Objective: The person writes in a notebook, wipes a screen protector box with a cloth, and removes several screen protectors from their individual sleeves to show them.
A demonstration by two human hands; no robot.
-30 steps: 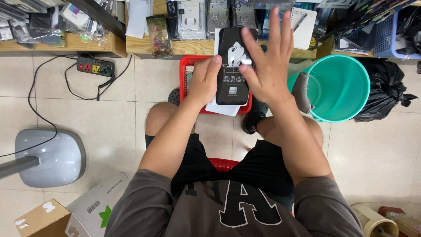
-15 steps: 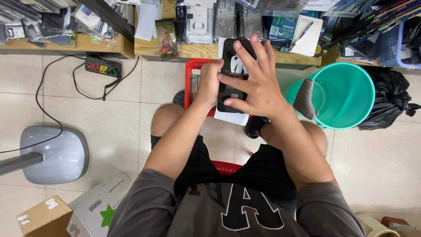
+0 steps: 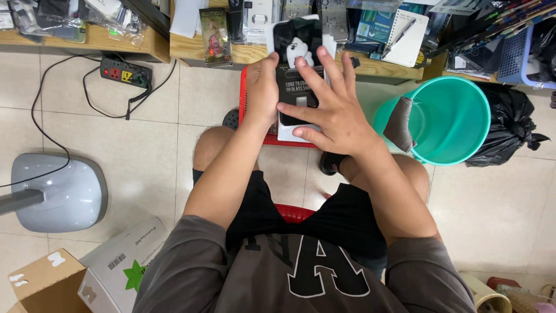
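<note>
Head view: left hand [image 3: 262, 93] grips the black package [image 3: 297, 64], right hand [image 3: 333, 113] spread open, hiding its lower half.

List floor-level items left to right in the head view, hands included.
Grey fan base → power strip → left hand → black flat package → right hand → teal bucket → black rubbish bag.

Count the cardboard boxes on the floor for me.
2, both at the bottom left: a brown box in the corner, cut off by the frame edge, and a white box just right of it, partly behind the person's shoulder. More may lie out of view.
</note>
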